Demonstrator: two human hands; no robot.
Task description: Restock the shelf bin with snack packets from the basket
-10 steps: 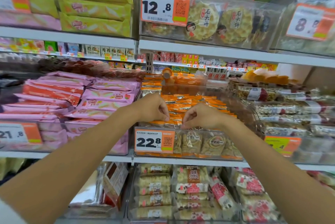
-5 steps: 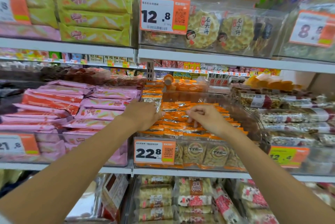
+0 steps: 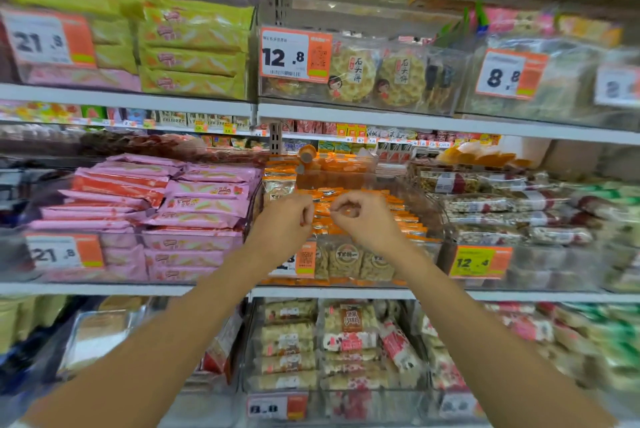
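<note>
A clear shelf bin [image 3: 346,263] on the middle shelf is filled with rows of orange snack packets [image 3: 407,219]. My left hand [image 3: 285,223] hovers over the bin's left part with its fingers curled in. My right hand [image 3: 365,221] is just beside it over the middle of the packets, fingers and thumb curled together. I see no packet plainly held in either hand. My left forearm hides part of the bin's orange price tag [image 3: 306,259]. No basket is in view.
A bin of pink packets [image 3: 180,205] stands to the left and a bin of nut bars [image 3: 502,212] to the right. Round crackers [image 3: 353,75] fill the shelf above. More wrapped snacks [image 3: 311,341] lie in the bin below.
Both hands have come up a little off the orange packets and drawn closer together. My right fingers, which reached down onto the packets, have curled in. The view has tilted upward.
</note>
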